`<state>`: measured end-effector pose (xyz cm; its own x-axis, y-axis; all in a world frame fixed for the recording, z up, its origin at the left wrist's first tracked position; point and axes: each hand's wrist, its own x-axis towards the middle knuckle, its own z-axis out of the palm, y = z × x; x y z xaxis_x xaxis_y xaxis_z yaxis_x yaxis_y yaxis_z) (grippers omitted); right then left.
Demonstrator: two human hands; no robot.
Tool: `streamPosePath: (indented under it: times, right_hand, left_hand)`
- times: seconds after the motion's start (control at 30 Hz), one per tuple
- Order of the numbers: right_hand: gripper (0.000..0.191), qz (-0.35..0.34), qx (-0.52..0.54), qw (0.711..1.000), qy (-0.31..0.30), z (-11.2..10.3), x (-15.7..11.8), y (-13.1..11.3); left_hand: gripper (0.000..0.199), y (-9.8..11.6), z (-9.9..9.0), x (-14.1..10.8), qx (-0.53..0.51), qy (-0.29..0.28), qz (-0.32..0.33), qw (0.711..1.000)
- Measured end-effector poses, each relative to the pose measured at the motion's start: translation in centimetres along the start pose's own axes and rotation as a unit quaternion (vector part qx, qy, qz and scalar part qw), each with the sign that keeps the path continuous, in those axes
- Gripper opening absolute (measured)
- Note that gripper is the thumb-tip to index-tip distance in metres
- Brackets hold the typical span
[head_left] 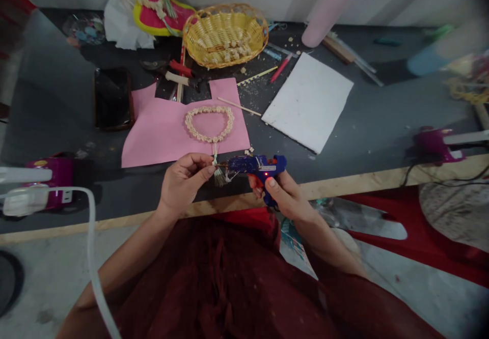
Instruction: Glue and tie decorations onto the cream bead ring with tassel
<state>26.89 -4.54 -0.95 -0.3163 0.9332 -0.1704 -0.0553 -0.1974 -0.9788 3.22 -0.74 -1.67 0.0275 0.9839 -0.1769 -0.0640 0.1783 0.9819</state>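
Note:
My right hand (284,194) is wrapped round the handle of a blue glue gun (244,164), whose red light is on and whose nozzle points left. My left hand (187,178) is closed in a pinch right at the nozzle tip; what sits between its fingertips is too small to make out. Beside those fingertips hangs a pale tassel (219,177), joined by a short stem to a looped string of cream flower-like pieces (209,139). That loop lies on a pink sheet (160,133), just beyond my hands.
Behind the sheet stands a yellow wicker basket (225,28) with small pieces inside. A white board (309,102) lies to the right, a phone (113,99) to the left. Pliers (179,78), a thin stick (240,106) and a red pen (280,67) lie around. A pink bottle (330,10) stands at the back.

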Motion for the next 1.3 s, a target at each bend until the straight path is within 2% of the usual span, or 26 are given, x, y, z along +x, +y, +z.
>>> streamPosePath:
  times: [0.43, 1.1, 1.2, 1.3]
  right_hand:
    - [0.026, -0.006, 0.017, 1.000, 0.007, 0.1, 0.0, 0.2]
    - [0.028, -0.005, 0.000, 1.000, -0.001, -0.2, 0.1, 1.0]
    - [0.026, 0.000, 0.017, 1.000, 0.005, -0.2, 0.2, 0.6]
    - [0.030, 0.012, 0.014, 0.998, 0.059, -1.2, 0.6, 0.1]
  left_hand:
    - [0.017, -0.2, 0.1, 0.0, -0.008, -0.009, -0.012, 1.000]
    - [0.016, -0.6, 0.3, -0.2, -0.010, 0.010, -0.013, 1.000]
    - [0.014, -0.4, 0.1, -0.2, 0.021, 0.011, 0.009, 1.000]
    - [0.012, 0.2, -0.6, 0.1, 0.108, 0.011, 0.052, 0.993]
